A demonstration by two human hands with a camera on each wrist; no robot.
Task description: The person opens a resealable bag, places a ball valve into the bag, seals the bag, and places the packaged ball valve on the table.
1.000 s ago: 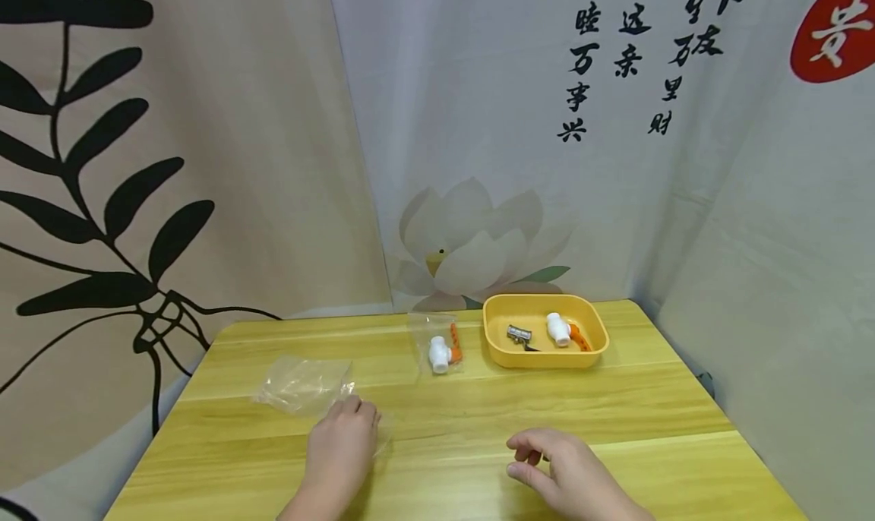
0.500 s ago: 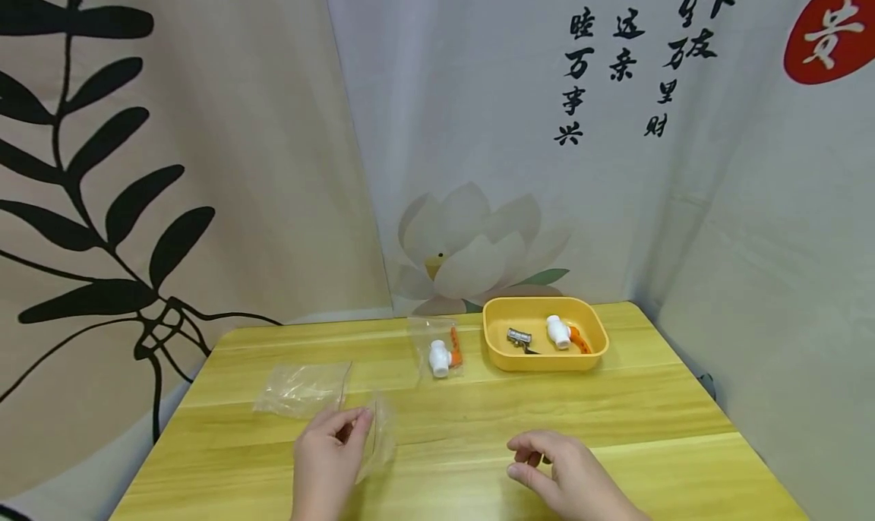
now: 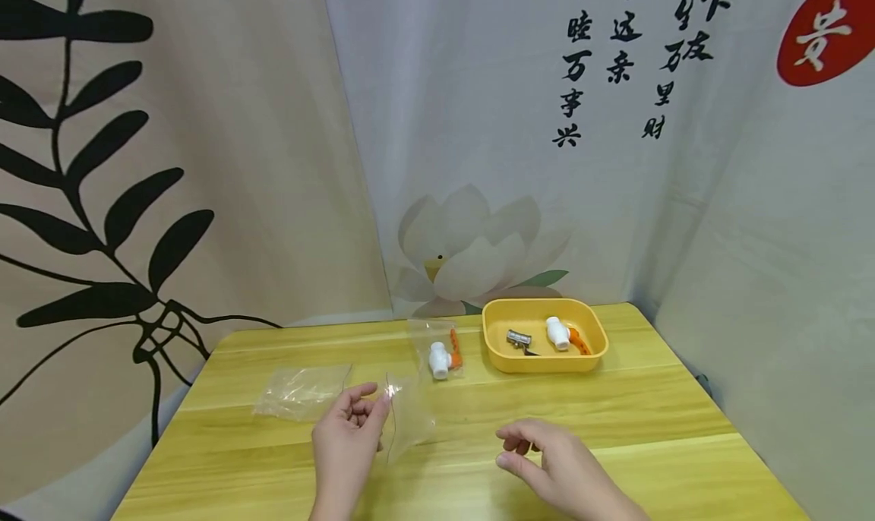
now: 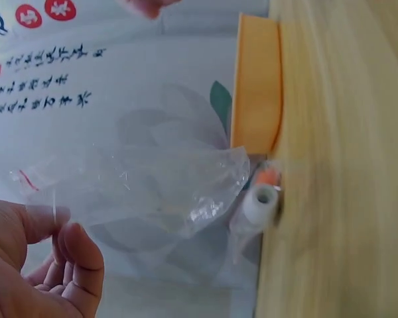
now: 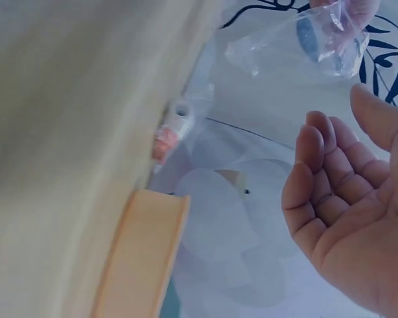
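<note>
My left hand (image 3: 349, 441) pinches a clear plastic zip bag (image 4: 152, 182) by one edge, between thumb and fingers, and holds it up over the table. No contents show in that bag, which has a short red mark near its edge in the left wrist view. To its right my right hand (image 3: 557, 460) hovers over the table, fingers loosely curled, with nothing between them, as the right wrist view also shows. Farther back lies another clear bag (image 3: 417, 339) with a white plastic valve (image 3: 439, 360) with an orange handle inside.
A flat clear bag (image 3: 301, 392) lies on the wooden table (image 3: 273, 475) left of my left hand. At the back right stands a yellow tray (image 3: 540, 363) with a metal fitting (image 3: 519, 338) and a white valve (image 3: 558, 333) with an orange handle. Printed curtains hang behind.
My left hand has lifted the clear zip bag from the table, turned, and moved a little right, so the bag hangs more spread out. My right hand has shifted slightly left.
</note>
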